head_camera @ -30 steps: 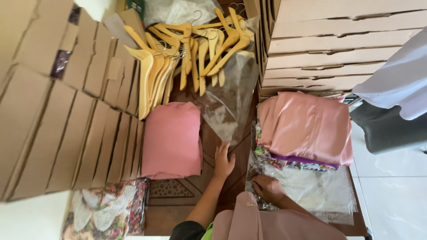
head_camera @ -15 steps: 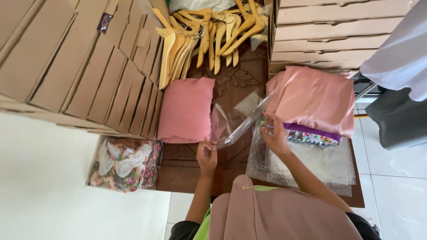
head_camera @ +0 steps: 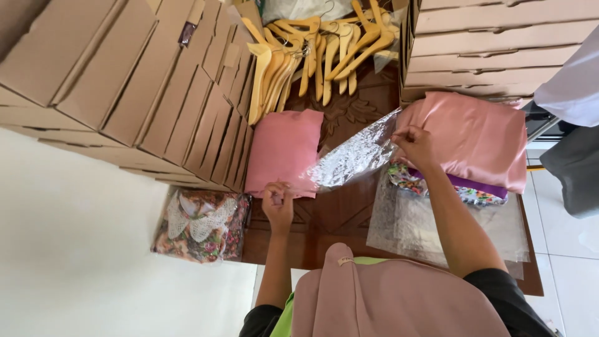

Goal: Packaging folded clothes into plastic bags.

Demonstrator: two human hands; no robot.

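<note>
Fingertips partly hidden by clear plastic bag [head_camera: 355, 159], left hand [head_camera: 278, 203] and right hand [head_camera: 415, 145] each pinching one end, two pink folded cloths [head_camera: 284, 150], hanger count unclear.

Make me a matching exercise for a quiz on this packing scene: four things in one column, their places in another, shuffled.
Things:
1. clear bag
2. hangers
3. floral packet
4. pink cloth

Places:
A. piled at the far end of the table
B. stretched between the left hand and right hand
C. at the near left corner, below the cardboard boxes
D. flat on the table beside the boxes, just beyond the left hand

Pairs: 1-B, 2-A, 3-C, 4-D
</note>
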